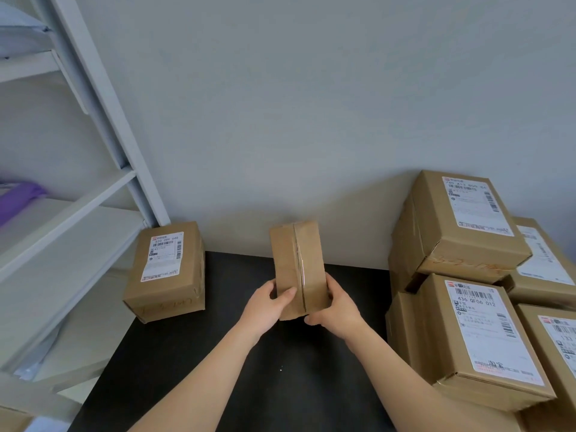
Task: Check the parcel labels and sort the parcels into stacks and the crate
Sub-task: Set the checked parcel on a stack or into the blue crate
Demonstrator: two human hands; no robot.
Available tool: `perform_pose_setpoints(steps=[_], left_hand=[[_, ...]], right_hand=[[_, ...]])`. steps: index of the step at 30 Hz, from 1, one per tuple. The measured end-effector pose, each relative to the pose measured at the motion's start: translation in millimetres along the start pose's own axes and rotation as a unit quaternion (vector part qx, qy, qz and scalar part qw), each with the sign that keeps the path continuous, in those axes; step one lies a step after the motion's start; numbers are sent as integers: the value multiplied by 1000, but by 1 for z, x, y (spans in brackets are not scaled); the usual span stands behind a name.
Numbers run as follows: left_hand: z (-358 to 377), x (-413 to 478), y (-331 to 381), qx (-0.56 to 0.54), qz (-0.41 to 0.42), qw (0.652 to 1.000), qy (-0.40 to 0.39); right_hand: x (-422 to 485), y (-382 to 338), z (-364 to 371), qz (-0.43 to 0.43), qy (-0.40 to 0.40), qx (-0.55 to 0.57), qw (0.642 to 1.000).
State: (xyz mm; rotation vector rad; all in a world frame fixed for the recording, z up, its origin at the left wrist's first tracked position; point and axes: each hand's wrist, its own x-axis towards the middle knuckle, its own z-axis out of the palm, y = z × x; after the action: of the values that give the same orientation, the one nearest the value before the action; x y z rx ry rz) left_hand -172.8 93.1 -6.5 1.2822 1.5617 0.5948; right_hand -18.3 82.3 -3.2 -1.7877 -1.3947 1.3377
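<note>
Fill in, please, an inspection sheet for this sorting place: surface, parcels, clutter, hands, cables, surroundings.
Surface: black table top, matte.
Job's things: held parcel lifted upright, taped seam towards the camera, no label showing; labelled parcel alone at the left; stack of labelled parcels at the right; no crate in view.
Clutter: nothing seen.
Grippers: left hand and right hand both grip the held parcel's lower end.
Cables: nothing seen.
Surroundings: white shelf rack at the left, purple item on one shelf; grey wall behind.
</note>
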Motion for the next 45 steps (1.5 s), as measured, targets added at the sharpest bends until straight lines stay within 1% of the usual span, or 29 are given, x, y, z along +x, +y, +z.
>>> perform_pose_setpoints(steps=[3, 5, 11, 15, 17, 21, 24, 27, 30, 34, 41, 43, 45], left_hand=[[-3, -5, 6, -17, 8, 1000, 4], [-5, -9, 13, -43, 15, 999, 19], [-12, -14, 29, -88, 39, 994, 60], [-12, -12, 35, -85, 63, 988, 109], [-10, -10, 39, -81, 69, 986, 131], [-9, -5, 42, -8, 59, 983, 172], [-6, -2, 40, 36, 48, 986, 155], [-6, 5, 38, 43, 35, 988, 145], [-11, 13, 39, 37, 4, 992, 117], [-18, 22, 40, 3, -23, 996, 88], [-21, 23, 42, -25, -45, 996, 73], [-24, 21, 41, -53, -50, 996, 58], [-26, 16, 40, -109, -55, 992, 34]], right_hand=[[-1, -7, -2, -39, 43, -14, 998], [-3, -12, -3, -50, 75, -13, 996], [-4, -25, -12, -72, 122, -15, 990], [-3, -40, -15, -63, 144, 19, 987], [-3, -46, -17, -53, 156, 17, 986], [0, -47, -20, -15, 161, 8, 987], [2, -43, -22, 11, 143, -9, 990], [5, -41, -22, 18, 129, -6, 992], [10, -44, -21, 19, 112, -28, 993], [16, -44, -16, 16, 104, -42, 994], [21, -49, -14, 32, 102, -46, 993], [21, -52, -13, 30, 102, -34, 994], [21, -57, -12, 16, 108, -45, 993]])
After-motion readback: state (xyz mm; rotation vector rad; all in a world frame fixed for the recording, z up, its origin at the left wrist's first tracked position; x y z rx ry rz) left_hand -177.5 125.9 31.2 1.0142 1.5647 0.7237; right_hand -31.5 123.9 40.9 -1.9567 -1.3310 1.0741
